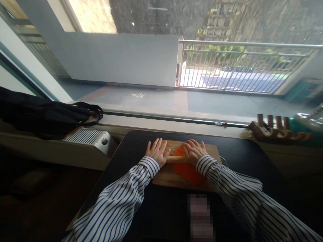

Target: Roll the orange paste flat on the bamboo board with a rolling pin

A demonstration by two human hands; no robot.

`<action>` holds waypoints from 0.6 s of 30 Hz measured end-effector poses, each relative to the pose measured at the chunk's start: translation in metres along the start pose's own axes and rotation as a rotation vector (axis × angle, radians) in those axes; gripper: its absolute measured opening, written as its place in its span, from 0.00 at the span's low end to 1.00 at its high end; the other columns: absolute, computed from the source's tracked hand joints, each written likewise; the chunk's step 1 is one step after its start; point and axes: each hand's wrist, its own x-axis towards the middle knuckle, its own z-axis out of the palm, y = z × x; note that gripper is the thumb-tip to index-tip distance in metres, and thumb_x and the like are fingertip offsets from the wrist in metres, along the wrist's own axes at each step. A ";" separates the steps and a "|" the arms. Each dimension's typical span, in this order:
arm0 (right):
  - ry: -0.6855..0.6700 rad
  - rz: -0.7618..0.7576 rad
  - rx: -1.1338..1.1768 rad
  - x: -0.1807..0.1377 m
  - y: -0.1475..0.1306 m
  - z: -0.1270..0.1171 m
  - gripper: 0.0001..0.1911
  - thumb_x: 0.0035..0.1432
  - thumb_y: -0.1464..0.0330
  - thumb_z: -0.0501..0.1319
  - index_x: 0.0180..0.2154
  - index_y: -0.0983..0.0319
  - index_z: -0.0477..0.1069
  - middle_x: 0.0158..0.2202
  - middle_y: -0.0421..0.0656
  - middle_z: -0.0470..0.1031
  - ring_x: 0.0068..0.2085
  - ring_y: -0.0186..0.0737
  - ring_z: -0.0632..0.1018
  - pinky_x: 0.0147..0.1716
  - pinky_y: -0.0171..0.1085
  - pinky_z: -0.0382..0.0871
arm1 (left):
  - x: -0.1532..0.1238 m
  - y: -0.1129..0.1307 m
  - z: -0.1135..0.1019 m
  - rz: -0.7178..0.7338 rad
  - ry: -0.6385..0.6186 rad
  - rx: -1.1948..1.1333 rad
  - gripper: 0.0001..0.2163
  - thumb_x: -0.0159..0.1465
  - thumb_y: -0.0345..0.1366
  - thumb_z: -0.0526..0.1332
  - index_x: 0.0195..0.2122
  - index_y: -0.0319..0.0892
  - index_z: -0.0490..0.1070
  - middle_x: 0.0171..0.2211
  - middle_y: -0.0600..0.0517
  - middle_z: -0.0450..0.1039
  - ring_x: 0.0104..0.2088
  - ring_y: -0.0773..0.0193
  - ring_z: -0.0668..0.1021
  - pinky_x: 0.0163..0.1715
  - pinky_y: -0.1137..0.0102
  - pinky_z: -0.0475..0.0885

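A wooden board [166, 176] lies on a dark table [141, 144] in front of me. A flat orange sheet of dough [188, 171] is spread on the board. A wooden rolling pin [176, 159] lies across the dough. My left hand [157, 151] rests flat on the pin's left end, fingers stretched out. My right hand [193, 150] lies flat on its right end, fingers spread. Both arms wear blue-and-white striped sleeves.
A black bag [47, 116] sits on a ledge at the left, above a white radiator [87, 137]. A wooden rack with pegs [275, 129] stands at the right by the window sill. Beyond the glass are a balcony and a metal railing [239, 64].
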 end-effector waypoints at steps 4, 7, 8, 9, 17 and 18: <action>0.058 -0.022 -0.075 -0.025 -0.007 0.006 0.24 0.63 0.60 0.38 0.54 0.58 0.59 0.60 0.48 0.56 0.61 0.47 0.52 0.56 0.60 0.39 | -0.021 0.002 0.001 0.054 -0.016 0.014 0.28 0.64 0.50 0.38 0.61 0.41 0.51 0.62 0.45 0.51 0.61 0.54 0.53 0.58 0.49 0.45; 0.085 -0.026 -0.114 -0.036 -0.010 0.007 0.25 0.63 0.60 0.37 0.55 0.60 0.60 0.61 0.50 0.53 0.62 0.47 0.51 0.56 0.59 0.38 | -0.031 0.004 0.002 0.076 0.004 0.020 0.28 0.64 0.50 0.38 0.61 0.40 0.50 0.62 0.45 0.51 0.61 0.54 0.54 0.58 0.49 0.46; 0.091 -0.034 -0.117 -0.039 -0.010 0.008 0.25 0.63 0.60 0.37 0.55 0.60 0.60 0.61 0.51 0.53 0.62 0.47 0.51 0.56 0.59 0.38 | -0.034 0.004 0.002 0.084 0.012 0.020 0.28 0.64 0.50 0.38 0.61 0.40 0.50 0.62 0.45 0.51 0.61 0.54 0.54 0.58 0.49 0.46; 0.098 -0.043 -0.119 -0.041 -0.010 0.009 0.25 0.63 0.60 0.37 0.55 0.60 0.60 0.61 0.51 0.53 0.62 0.48 0.51 0.56 0.59 0.38 | -0.036 0.005 0.002 0.091 0.019 0.022 0.28 0.64 0.50 0.39 0.61 0.40 0.50 0.62 0.45 0.51 0.61 0.53 0.54 0.58 0.49 0.46; 0.150 -0.115 -0.098 -0.063 -0.011 0.016 0.24 0.63 0.58 0.39 0.53 0.59 0.63 0.60 0.51 0.56 0.61 0.49 0.54 0.56 0.59 0.39 | -0.058 0.006 0.004 0.165 0.053 0.041 0.29 0.63 0.51 0.43 0.59 0.36 0.54 0.61 0.42 0.53 0.60 0.49 0.56 0.56 0.48 0.51; 0.161 -0.138 -0.086 -0.067 -0.011 0.017 0.24 0.63 0.58 0.40 0.52 0.59 0.64 0.60 0.51 0.57 0.60 0.49 0.55 0.56 0.58 0.39 | -0.061 0.006 0.004 0.180 0.050 0.041 0.30 0.62 0.52 0.45 0.59 0.36 0.55 0.60 0.42 0.53 0.60 0.48 0.57 0.56 0.48 0.52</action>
